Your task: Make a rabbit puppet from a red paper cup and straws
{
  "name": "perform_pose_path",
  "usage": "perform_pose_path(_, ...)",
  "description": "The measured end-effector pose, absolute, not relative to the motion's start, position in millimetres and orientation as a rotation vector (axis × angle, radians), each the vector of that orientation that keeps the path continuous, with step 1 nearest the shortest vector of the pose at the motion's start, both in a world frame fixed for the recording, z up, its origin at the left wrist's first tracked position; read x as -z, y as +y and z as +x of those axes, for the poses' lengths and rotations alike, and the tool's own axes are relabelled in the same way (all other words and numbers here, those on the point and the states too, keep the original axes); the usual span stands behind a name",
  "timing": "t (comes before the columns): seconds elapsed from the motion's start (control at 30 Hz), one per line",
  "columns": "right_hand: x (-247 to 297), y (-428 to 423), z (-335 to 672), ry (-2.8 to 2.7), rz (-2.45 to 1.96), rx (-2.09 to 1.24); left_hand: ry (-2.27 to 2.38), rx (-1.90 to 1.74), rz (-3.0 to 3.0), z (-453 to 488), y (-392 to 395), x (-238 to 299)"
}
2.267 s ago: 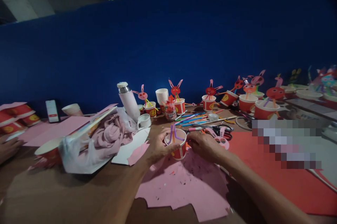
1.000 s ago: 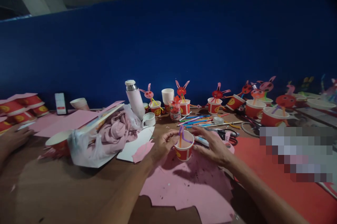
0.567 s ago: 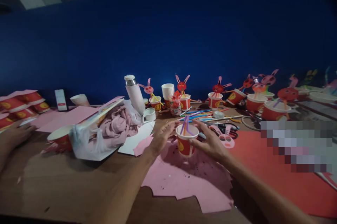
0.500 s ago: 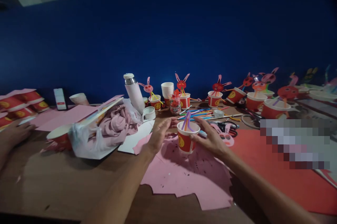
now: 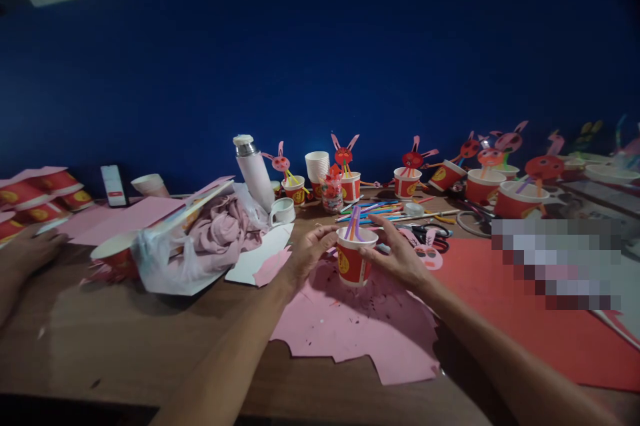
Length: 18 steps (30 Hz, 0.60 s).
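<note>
A red paper cup [image 5: 351, 265] with a white rim holds purple and orange straws [image 5: 353, 223]. It hangs slightly above a sheet of pink paper [image 5: 350, 333] on the wooden table [image 5: 125, 339]. My right hand [image 5: 400, 257] grips the cup's right side between thumb and fingers. On the cup's left is my left hand [image 5: 307, 254], fingers stretched out with the tips at the rim.
Finished cups with paper rabbit heads [image 5: 345, 176] line the back by the blue wall. Coloured straws [image 5: 380, 211], scissors [image 5: 430, 236], a white flask [image 5: 253, 173], stacked cups [image 5: 317, 166], a bag with pink cloth [image 5: 200, 239] and red paper [image 5: 525, 319] lie around. Another person's hand [image 5: 25, 253] rests far left.
The cup has been lifted off the pink paper by my right hand. My left hand let go, opened beside it, then came back to the rim.
</note>
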State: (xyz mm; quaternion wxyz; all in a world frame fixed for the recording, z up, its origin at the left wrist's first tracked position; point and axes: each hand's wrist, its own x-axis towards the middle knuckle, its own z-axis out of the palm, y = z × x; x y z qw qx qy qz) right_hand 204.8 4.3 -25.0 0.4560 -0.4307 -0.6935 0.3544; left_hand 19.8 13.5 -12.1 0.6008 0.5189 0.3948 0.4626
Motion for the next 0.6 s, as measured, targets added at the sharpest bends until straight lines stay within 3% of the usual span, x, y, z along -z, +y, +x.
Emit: perform_pose_path(0.6, 20, -4, 201, -1.824, -1.025, -0.692, 0.657, -1.0, 1.23, 25, 4, 9)
